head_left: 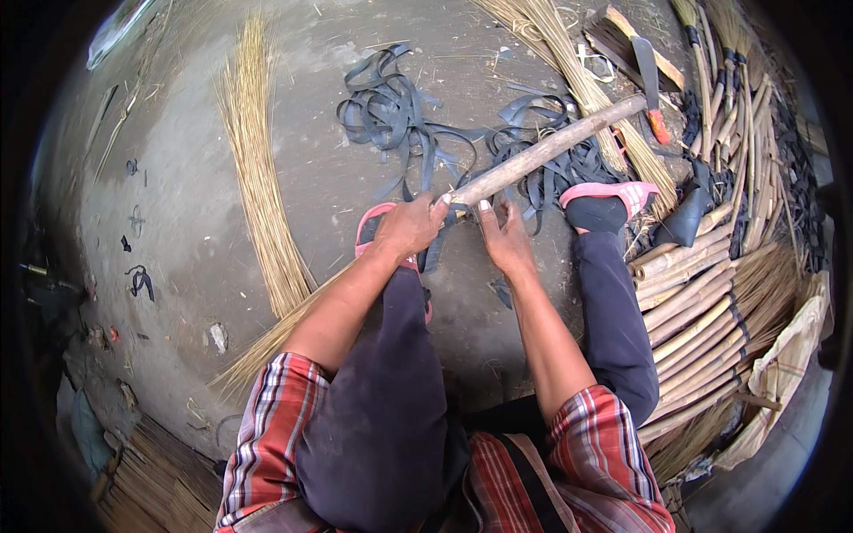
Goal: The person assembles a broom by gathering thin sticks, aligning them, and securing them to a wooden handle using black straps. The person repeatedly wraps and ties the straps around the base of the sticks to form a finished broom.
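Nearest the camera, a striped shirt (267, 444) and dark trousers (382, 417) are seen, cut off by the lower edge. Both forearms are stretched forward over the knees. The left hand (409, 226) is closed around the near end of a wooden stick (546, 149), and the right hand (506, 238) is laid just beside that end with fingers partly curled; whether it grips the stick or a strip cannot be told. The stick is held slanting up toward the far right of the concrete floor (178, 222), its far end lying over a bundle of straw (586, 89).

Much is hidden. The left foot's pink sandal (373, 222) is mostly covered by the left hand, while the right pink sandal (613, 191) is seen with a dark sock in it. Black rubber strips (400, 115) are tangled on the floor past the hands, partly under the stick. A knife with an orange handle (651, 89) is laid on pieces of wood near the far right edge. Finished broom handles (702, 302) are stacked along the right edge, bent by the lens and partly cut off. A pale sack (786, 355) is seen at the right corner; its contents cannot be made out. A long sheaf of straw (258, 178) is spread on the left of the floor, and another bundle (151, 480) is cut off at the near left corner.
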`<state>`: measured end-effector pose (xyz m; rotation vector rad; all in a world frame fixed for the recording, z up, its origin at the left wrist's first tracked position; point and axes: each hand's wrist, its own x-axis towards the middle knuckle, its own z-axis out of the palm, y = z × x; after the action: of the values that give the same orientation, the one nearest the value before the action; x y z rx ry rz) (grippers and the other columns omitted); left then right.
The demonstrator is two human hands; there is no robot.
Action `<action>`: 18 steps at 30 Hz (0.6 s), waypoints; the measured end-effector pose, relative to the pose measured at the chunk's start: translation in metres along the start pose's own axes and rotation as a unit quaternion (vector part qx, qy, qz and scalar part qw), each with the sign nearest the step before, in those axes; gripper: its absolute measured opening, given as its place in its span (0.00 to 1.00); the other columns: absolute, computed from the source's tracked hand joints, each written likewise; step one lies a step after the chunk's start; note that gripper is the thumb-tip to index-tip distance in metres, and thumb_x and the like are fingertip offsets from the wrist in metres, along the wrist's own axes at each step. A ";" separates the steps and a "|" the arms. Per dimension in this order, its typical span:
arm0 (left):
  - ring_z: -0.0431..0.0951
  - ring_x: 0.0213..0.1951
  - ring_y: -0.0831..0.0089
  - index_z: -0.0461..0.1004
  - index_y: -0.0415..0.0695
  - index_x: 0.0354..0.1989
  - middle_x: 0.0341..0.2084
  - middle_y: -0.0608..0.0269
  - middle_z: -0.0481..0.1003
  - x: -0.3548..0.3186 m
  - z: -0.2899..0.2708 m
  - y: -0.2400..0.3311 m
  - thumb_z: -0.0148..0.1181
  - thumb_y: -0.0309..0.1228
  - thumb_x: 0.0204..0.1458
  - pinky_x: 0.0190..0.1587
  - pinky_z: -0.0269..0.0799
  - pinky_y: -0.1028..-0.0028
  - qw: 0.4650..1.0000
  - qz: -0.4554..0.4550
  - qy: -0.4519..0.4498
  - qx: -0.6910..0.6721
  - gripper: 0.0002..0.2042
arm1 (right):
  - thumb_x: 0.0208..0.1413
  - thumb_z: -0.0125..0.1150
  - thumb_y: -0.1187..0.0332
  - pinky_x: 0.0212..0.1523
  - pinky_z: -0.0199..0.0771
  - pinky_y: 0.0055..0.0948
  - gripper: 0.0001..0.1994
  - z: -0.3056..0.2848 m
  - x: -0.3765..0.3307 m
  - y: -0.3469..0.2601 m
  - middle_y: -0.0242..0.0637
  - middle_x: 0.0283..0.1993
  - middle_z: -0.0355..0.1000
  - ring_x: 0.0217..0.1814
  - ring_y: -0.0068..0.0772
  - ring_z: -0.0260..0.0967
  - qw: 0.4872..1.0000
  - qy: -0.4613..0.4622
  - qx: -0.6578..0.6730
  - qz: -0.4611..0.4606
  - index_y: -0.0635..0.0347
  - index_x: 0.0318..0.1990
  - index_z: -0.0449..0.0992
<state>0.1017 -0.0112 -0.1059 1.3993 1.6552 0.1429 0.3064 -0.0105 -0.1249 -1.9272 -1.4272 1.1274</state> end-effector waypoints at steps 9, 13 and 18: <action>0.80 0.48 0.31 0.74 0.37 0.52 0.41 0.28 0.80 -0.001 -0.001 0.002 0.44 0.55 0.70 0.52 0.73 0.42 1.000 -0.007 -0.005 0.004 0.29 | 0.73 0.51 0.44 0.58 0.70 0.36 0.29 -0.004 0.013 0.014 0.39 0.58 0.77 0.59 0.35 0.72 0.965 -0.228 0.053 0.115 0.61 0.64 0.75; 0.80 0.48 0.31 0.74 0.37 0.53 0.40 0.28 0.80 -0.002 -0.001 0.002 0.44 0.55 0.70 0.52 0.73 0.42 1.000 -0.005 -0.001 0.004 0.28 | 0.74 0.54 0.54 0.42 0.68 0.27 0.17 -0.015 0.000 0.003 0.28 0.37 0.75 0.39 0.22 0.68 0.962 -0.246 0.053 0.107 0.60 0.46 0.80; 0.80 0.50 0.34 0.74 0.38 0.57 0.44 0.28 0.80 0.004 -0.002 -0.004 0.44 0.54 0.70 0.53 0.74 0.46 0.999 0.009 -0.023 -0.034 0.29 | 0.75 0.53 0.59 0.33 0.58 0.22 0.14 -0.042 -0.033 -0.019 0.22 0.27 0.64 0.30 0.17 0.57 0.945 -0.277 0.135 0.112 0.56 0.37 0.76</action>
<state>0.0979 -0.0082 -0.1093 1.3567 1.5849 0.1748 0.3278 -0.0313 -0.0771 -1.6748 -1.2337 1.9804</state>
